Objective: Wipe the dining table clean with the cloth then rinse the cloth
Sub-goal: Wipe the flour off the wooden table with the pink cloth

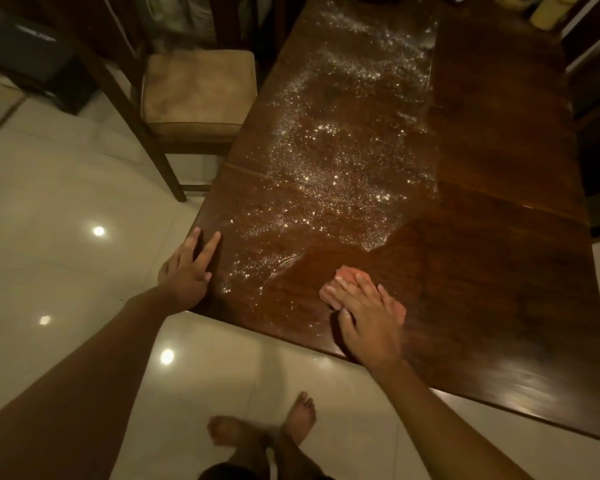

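- Right hand [368, 317] reaches forward, straight fingers spread, pressing the pink cloth [347, 277] flat on the table [499, 237].
- Left hand [186, 268] rests at the table's corner, fingers extended, holding nothing.

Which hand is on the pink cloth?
The right hand, its fingers flat on the pink cloth. The left hand only rests on the dining table edge beside the white powder, with no cloth.

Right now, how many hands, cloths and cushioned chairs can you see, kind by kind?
Hands: 2 (left hand flat, right hand pressing the cloth)
Pink cloth: 1
Cushioned chair: 1
Total: 4
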